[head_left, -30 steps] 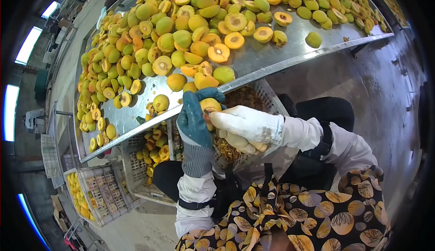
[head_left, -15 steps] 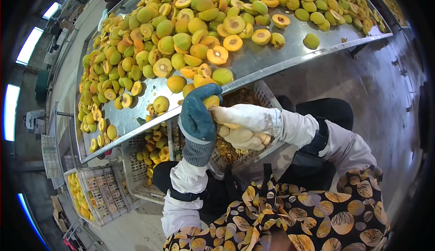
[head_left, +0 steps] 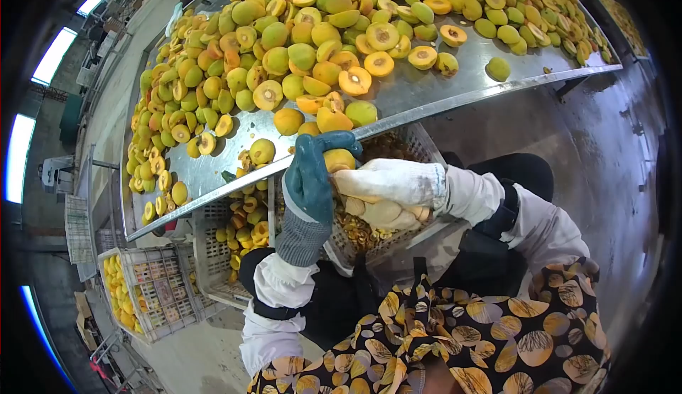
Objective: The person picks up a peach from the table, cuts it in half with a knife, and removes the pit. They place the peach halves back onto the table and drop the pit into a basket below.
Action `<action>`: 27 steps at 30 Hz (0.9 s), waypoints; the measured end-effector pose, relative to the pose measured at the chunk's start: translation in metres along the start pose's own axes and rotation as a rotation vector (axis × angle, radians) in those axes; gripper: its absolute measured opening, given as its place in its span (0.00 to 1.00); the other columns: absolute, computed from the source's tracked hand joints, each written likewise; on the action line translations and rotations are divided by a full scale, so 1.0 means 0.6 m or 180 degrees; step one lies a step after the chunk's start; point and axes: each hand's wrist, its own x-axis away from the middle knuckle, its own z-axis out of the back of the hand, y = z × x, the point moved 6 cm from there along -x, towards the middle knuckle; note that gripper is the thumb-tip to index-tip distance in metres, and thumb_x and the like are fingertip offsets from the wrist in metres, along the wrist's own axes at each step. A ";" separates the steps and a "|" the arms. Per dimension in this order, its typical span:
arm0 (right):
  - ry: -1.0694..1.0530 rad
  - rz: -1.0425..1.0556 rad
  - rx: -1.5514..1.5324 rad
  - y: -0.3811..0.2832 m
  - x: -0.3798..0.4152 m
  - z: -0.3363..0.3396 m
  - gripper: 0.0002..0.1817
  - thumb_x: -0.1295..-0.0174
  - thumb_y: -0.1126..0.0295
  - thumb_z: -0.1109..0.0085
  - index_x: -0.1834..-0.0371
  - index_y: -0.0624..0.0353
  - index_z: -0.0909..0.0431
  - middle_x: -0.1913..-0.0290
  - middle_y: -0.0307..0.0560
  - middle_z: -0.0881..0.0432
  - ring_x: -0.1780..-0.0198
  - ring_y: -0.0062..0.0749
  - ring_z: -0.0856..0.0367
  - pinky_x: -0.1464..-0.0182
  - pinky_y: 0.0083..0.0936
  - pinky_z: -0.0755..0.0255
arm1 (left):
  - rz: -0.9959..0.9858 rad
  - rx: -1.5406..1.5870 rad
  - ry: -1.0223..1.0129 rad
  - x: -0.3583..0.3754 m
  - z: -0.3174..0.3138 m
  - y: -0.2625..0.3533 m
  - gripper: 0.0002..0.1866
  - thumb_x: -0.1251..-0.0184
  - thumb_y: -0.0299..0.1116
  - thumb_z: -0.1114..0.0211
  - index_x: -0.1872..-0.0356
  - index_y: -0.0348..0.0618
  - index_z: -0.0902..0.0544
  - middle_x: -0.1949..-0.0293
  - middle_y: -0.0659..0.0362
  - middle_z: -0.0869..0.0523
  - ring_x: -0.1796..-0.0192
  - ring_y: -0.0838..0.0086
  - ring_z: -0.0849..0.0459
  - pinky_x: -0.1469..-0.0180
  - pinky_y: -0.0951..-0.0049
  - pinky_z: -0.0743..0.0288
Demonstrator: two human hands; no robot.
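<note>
Yellow fruit (head_left: 339, 159) barer in left hand (head_left: 310, 181).

Heaped fruit (head_left: 302, 56) blocks much of the counter (head_left: 426, 92); bare metal lies open toward the front rim (head_left: 497, 94), which partly covers a crate (head_left: 424, 144).

So the tabletop (head_left: 455, 85) is bare metal, pretty shiny, with bright glare on it and a smooth-looking rim. The crates (head_left: 160, 287) look like hard plastic, pale and kinda scuffed. Left glove (head_left: 310, 177) is a smooth rubbery coating with a ribbed knit cuff (head_left: 302, 238), and the right glove (head_left: 391, 184) is matt white cloth, a bit grubby. Printed apron (head_left: 497, 330) looks like cloth, and the floor (head_left: 554, 138) on the right has a wet-looking gloss.
</note>
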 end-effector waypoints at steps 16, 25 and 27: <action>0.1698 -0.0084 0.5422 0.045 -0.026 0.057 0.27 0.34 0.41 0.45 0.61 0.57 0.16 0.71 0.52 0.14 0.67 0.51 0.12 0.68 0.47 0.22 | 0.1146 -0.4896 0.0853 0.051 0.314 -0.015 0.24 0.31 0.51 0.36 0.50 0.39 0.15 0.56 0.42 0.12 0.54 0.50 0.13 0.49 0.56 0.21; 0.1725 -0.0003 0.5382 0.043 -0.019 0.069 0.26 0.35 0.41 0.43 0.64 0.56 0.16 0.75 0.52 0.16 0.72 0.52 0.14 0.71 0.47 0.23 | 0.1081 -0.4219 -0.0497 -0.127 0.286 -0.146 0.26 0.42 0.47 0.26 0.49 0.38 0.16 0.60 0.45 0.11 0.55 0.56 0.11 0.52 0.61 0.18; 0.1747 0.0479 0.5317 0.038 -0.010 0.068 0.27 0.34 0.40 0.43 0.66 0.57 0.18 0.81 0.53 0.19 0.77 0.53 0.16 0.75 0.46 0.24 | 0.1252 -0.3663 -0.0002 -0.126 0.317 -0.177 0.29 0.47 0.46 0.22 0.49 0.36 0.17 0.59 0.47 0.11 0.54 0.58 0.11 0.52 0.62 0.18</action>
